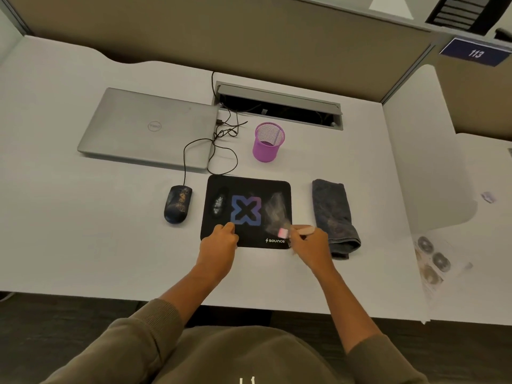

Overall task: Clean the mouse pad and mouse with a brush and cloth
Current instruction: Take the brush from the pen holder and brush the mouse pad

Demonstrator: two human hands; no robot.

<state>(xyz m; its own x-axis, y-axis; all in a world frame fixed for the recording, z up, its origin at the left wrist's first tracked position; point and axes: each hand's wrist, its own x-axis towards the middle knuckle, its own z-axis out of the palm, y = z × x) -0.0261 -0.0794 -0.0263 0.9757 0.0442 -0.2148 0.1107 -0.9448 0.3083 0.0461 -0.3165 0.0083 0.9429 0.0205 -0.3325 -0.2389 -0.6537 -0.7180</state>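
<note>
Olive-green sleeves [155, 322] of the seated person fill the near edge of the head view, both bare forearms reaching onto a white desk [83, 245]. Left hand [219, 245], fingers curled under, presses on the near-left corner of a black rectangular mouse pad [246, 187] bearing a blue-violet X emblem and pale dusty smears. Right hand [310, 245] pinches the light handle of a small pink-ferruled brush [288, 231], whose motion-blurred bristles lie over the pad's right portion. Just left of the pad, apart from it, rests a black corded computer mouse [178, 204] with speckled debris on its back. Right of the pad lies a folded dark grey cloth [333, 214]. Farther back stand a purple mesh pen cup [268, 142], a closed silver laptop [146, 128] and tangled black cables [224, 131].
</note>
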